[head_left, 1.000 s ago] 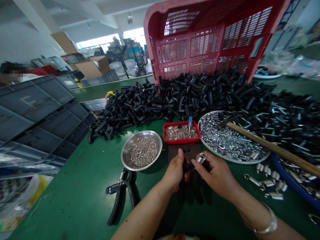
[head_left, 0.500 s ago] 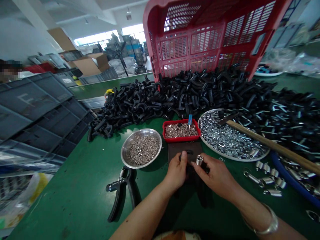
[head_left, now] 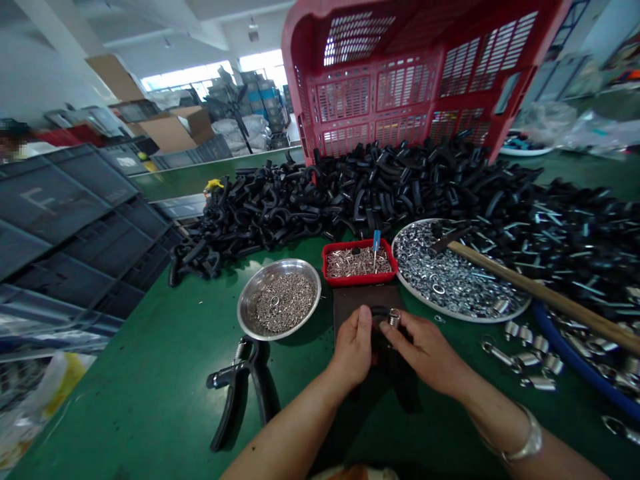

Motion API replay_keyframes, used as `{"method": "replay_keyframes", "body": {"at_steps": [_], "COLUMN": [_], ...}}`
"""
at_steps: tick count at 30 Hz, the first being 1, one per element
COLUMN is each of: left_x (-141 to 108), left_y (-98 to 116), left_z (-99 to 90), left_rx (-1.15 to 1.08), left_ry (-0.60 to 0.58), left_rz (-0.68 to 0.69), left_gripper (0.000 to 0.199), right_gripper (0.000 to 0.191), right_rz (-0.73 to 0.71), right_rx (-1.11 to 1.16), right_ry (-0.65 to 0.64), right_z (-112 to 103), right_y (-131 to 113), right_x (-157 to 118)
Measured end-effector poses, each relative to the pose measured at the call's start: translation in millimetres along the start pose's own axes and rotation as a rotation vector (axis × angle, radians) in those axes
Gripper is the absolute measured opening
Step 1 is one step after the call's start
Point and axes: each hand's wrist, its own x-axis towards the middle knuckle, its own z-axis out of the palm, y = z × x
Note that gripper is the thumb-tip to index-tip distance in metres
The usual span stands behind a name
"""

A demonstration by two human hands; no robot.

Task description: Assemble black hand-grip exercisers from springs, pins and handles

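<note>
The left hand (head_left: 354, 350) closes around a black plastic handle (head_left: 383, 337) over a dark mat (head_left: 367, 303); the right hand (head_left: 425, 350) pinches a small steel coil spring (head_left: 395, 318) against it. A steel bowl of rings (head_left: 278, 303) and a red tray of pins (head_left: 359, 277) sit just beyond on the green bench (head_left: 150, 400).

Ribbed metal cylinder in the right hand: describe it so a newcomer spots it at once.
On the green workbench, before a heap of curved black parts, sits a small red tray of metal pins. Just below it, the right hand pinches a short ribbed silver cylinder. Unlike the similar loose pieces at far right, it is held up.
</note>
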Motion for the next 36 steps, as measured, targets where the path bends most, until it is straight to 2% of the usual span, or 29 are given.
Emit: {"method": "replay_keyframes", "body": {"at_steps": [9, 13, 17, 20, 24, 26, 28, 30, 33, 36], "left_x": [-3, -4, 5, 13, 16, 12, 7, 4, 4, 9], "left_y": [9, 10, 7, 4, 9, 15, 21, 24, 24, 22], "left_z": [-0.4, -1.3, -2.4, -4.2, -6.9, -6.3, -3.4, 1.5, 8.1, 7.0], "left_rx": [0.026, 0.091, 0.190, 0.342, 0.593, 0.751, 0.914, 1.041, 1.154, 1.210], "left_ry": [-0.095, -0.127, -0.092, -0.053, -0.079, -0.063, 0.013, 0.099, 0.176, 0.185], "left_rz": [0.028, 0.041, 0.054, 0.104, 0.139, 0.146, 0.188, 0.235, 0.232, 0.221], "left_gripper": [0.046, 0.044, 0.043, 0.044, 0.052, 0.072, 0.095, 0.109, 0.111, 0.107], "right_gripper": [0.023, 0.021, 0.022, 0.023, 0.027, 0.031, 0.034, 0.037, 0.039, 0.035], "right_rz": [0.003, -0.006, 0.007, 0.032, 0.097, 0.149, 0.231, 0.359, 0.486, 0.426], "right_rx": [-0.038, -0.057, -0.082, -0.075, 0.106, 0.251, 0.418, 0.578, 0.822, 0.915], "right_ry": [-0.193, -0.251, -0.248, -0.305, -0.318, -0.267, -0.186, -0.106, -0.056, -0.139], "right_z": [-12, -9, -6, -8, -6, -1, 5, 11, 19, 16], "right_y": [-1, 1, 7, 13, 25, 29, 31, 29, 22, 20], "right_x": [-2, -2, 8, 20, 27, 26, 24, 23, 22, 22]}}
